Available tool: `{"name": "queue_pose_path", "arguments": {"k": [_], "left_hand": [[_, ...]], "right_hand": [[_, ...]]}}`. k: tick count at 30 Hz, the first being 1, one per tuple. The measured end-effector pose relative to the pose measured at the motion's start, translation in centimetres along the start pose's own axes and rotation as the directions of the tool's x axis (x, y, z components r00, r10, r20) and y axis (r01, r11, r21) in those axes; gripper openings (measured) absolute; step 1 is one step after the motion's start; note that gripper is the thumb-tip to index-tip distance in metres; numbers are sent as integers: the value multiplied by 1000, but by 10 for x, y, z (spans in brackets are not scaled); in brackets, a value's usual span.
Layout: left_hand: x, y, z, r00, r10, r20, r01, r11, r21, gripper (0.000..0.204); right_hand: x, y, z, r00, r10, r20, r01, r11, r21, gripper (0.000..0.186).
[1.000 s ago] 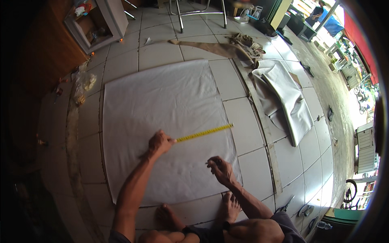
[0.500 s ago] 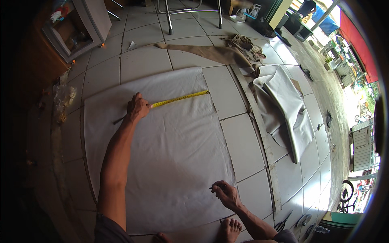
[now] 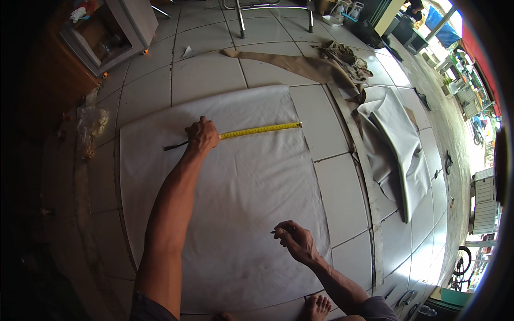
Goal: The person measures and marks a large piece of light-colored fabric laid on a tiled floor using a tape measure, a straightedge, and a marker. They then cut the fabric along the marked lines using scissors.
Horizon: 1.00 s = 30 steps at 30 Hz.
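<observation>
White floor tiles [image 3: 341, 184] fill the head view, a grey cabinet [image 3: 143, 21] at the far left and a folded pale cloth [image 3: 397, 155] to the right. Markings along the yellow tape measure [image 3: 261, 130] are too small to read. Its case is hidden inside the left hand [image 3: 203, 134], which is closed around it, with a dark strap [image 3: 175, 146] trailing out to the left. Over the near right part of the spread pale sheet [image 3: 241, 214], the right hand [image 3: 298, 243] has its fingers curled around a slim dark pointed thing [image 3: 273, 232], mostly covered by them. Running from the left hand, the blade ends at the sheet's right edge, near the far right corner, well apart from the right hand. The left arm hides the sheet's near left corner; the feet are cut off.
</observation>
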<state>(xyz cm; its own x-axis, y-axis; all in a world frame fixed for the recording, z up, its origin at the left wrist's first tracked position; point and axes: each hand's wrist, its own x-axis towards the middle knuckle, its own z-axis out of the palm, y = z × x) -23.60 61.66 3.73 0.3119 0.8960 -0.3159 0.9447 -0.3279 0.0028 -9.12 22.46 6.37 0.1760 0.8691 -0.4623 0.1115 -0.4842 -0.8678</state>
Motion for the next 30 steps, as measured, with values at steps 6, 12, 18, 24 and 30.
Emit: {"name": "queue_pose_path", "arguments": {"k": [6, 12, 18, 24, 30], "left_hand": [[-1, 1, -5, 1000, -7, 23, 8, 1000, -20, 47], [5, -1, -2, 1000, -9, 30, 10, 999, -34, 47], [4, -1, -4, 1000, -11, 12, 11, 999, -41, 46], [5, -4, -1, 1000, 30, 2, -30, 999, -43, 39], [2, -4, 3, 999, 29, -34, -29, 999, -23, 26]], "right_hand": [[44, -17, 13, 993, -107, 47, 107, 994, 15, 30], [118, -51, 10, 970, -241, 3, 241, 969, -56, 28], [221, -88, 30, 933, -347, -91, 341, 937, -69, 38], [306, -112, 51, 805, -561, -192, 550, 827, -114, 41], [332, -100, 33, 875, -467, -128, 440, 877, -194, 41]]}}
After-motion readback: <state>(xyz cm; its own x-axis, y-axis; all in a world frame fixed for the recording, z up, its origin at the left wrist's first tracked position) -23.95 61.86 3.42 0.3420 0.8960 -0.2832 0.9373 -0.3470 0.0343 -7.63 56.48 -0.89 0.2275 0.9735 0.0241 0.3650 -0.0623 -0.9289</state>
